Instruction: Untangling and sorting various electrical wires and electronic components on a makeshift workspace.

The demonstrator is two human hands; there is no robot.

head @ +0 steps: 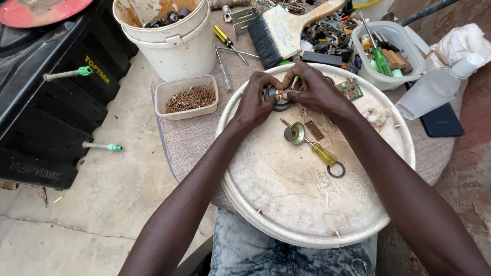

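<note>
Hard to read first: both hands meet over a small round dark part (280, 97) with a pale centre, and fingers cover most of it, so I cannot name its kind. Left hand (258, 99) pinches its near-left edge; right hand (312, 89) curls over the right side, fingertips on it — both grasping the same piece, held just above the far edge of a big round off-white lid (286, 204) that serves as a tray.

On the lid, just below the hands: a brass-coloured cup-shaped part (295, 133) with a yellow-handled screwdriver (319, 151) lying diagonally across it, a dark ring (336, 169) touching the handle end, a small green circuit board (351, 89) by the right wrist.

Surface: a table (192, 135) covered in grey cloth, the lid overhanging toward my lap. Behind — a white bucket (174, 43), a shallow tub of nails (186, 97), a wide paintbrush (284, 28), a clear tub of tools (391, 48), a plastic bottle (434, 87) lying on its side. The tangle of metal beyond the brush is cut off by the frame. Concrete floor (102, 194) left, black tank (46, 97) at its edge.
</note>
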